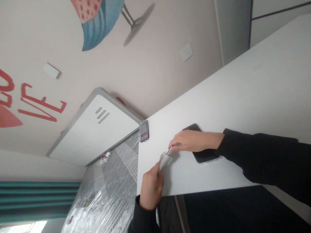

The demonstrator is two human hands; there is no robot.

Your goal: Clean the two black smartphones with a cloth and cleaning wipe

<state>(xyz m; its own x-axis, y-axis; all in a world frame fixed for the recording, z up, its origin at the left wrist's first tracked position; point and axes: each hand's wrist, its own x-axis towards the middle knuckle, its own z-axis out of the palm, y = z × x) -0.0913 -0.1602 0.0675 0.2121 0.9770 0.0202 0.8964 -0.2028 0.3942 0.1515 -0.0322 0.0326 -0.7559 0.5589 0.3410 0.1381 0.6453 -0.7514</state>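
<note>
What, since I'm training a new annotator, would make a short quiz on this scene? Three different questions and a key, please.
1. Which hand is wrapped around the body of the white piece?
2. True or false: the right hand crosses above part of the dark-screened phone.
3. Fill in the blank: the phone lies on the white ___.

Key:
1. The left hand.
2. True.
3. Tabletop.

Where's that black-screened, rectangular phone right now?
In the head view, right of centre, the black-screened, rectangular phone lies on the white tabletop, partly hidden behind the person's right hand.
</note>
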